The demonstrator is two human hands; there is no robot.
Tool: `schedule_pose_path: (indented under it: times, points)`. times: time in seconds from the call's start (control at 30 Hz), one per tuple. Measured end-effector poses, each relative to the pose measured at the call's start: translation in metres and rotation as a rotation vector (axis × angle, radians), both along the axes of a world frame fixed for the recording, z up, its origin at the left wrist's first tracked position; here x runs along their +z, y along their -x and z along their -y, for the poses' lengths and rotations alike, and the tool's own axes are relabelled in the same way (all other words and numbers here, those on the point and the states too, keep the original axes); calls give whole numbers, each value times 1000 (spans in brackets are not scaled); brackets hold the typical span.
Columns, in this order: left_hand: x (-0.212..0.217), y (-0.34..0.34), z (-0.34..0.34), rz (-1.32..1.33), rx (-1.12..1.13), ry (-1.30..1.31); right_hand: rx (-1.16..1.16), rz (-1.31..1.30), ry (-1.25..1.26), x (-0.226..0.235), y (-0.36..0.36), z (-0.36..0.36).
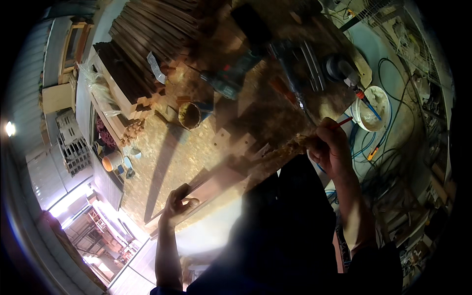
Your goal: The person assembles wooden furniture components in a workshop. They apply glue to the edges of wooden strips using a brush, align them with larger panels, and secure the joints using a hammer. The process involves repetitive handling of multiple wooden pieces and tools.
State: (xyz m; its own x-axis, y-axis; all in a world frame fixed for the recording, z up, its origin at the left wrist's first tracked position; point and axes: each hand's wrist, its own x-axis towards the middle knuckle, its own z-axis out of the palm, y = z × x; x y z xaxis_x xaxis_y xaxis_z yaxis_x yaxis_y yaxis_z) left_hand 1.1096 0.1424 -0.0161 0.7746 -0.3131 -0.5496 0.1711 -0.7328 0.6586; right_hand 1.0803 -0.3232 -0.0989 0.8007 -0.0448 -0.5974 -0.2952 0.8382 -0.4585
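My left hand (180,204) is closed around the edge of a flat wooden board (221,179), which lies slanted across the near side of the workbench (147,172). Up and to the right, my right hand (332,150) pinches a thin red pencil-like stick (344,121); its tip is hidden, so I cannot tell whether it is a pencil or a brush. Wood shavings or crumbs (290,147) lie beside that hand, at the bench edge. Just beyond the board are small wooden blocks with holes (222,140).
Stacked dark wood strips (152,29) fill the far left. A cordless drill (228,83), a small round tub (189,115) and a sander (339,69) sit on the bench. Right of it stand a white bucket (372,110) and tangled hoses (388,137).
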Motion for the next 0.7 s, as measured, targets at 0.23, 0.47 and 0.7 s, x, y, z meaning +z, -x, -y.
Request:
schedule_pose_path:
  times: [0.23, 0.47, 0.7]
  points:
    - [0, -1, 4, -94, -41, -107, 52, 11, 163, 25, -16, 13]
    - [-16, 9, -4, -61, -80, -197, 242, 92, 439, 57, -36, 24]
    - [-21, 9, 5, -54, -102, -255, 152, 102, 607, 69, -51, 28]
